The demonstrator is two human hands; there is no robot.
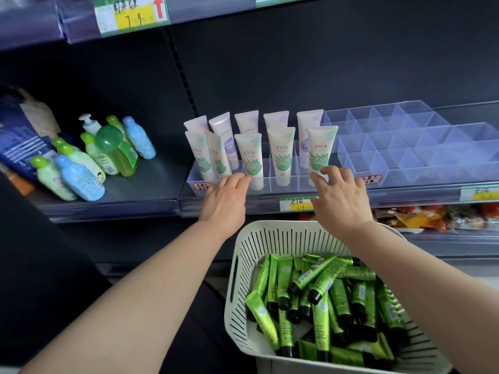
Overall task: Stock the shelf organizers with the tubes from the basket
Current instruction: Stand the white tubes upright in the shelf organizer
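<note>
At the front wall of the clear plastic shelf organizer [283,184], the left hand [225,195] and right hand [341,195] rest loosely spread, gripping nothing. A careless nudge could topple its upright white squeeze tubes [251,157]. Below it, a white slotted basket [270,233] holds the glossy green tubes [324,292]; the clear divided trays [405,147] to its right show none.

Near right, cream-white basket [270,238] with slotted walls, bright green tubes [321,317] with black caps and white barcode patches; far centre, white tubes [249,155] printed with green leaves or lilac, colourless clear organizers [405,157]; far left, pale-green and sky-blue bottles [81,176]; dark grey shelf [151,182]; yellow-and-green price label [129,16] with red arrow [158,6].
</note>
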